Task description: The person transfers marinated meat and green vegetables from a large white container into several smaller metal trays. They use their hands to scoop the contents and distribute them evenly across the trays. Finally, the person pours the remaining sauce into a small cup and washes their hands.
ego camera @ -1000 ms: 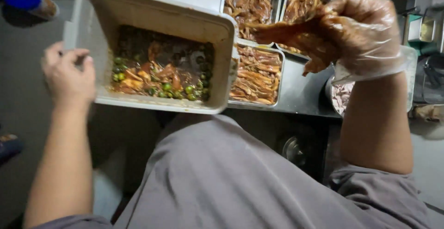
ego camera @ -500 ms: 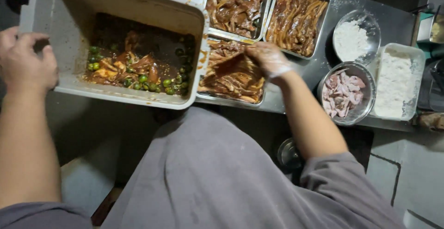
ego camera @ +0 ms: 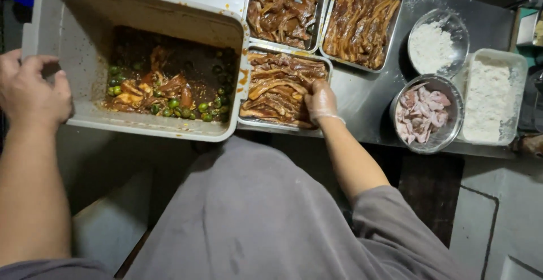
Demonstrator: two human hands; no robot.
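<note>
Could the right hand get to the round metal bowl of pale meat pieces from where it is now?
Probably yes: the right hand rests in the near tray, and only bare steel counter lies between it and the metal bowl.

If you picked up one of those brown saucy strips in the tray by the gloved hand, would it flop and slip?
Probably floppy: the strips lie bent and draped over each other in the metal tray. Likely slippery too, since they look glossy with brown sauce. The right hand wears a thin glove, and sauce may drip when one is lifted.
</note>
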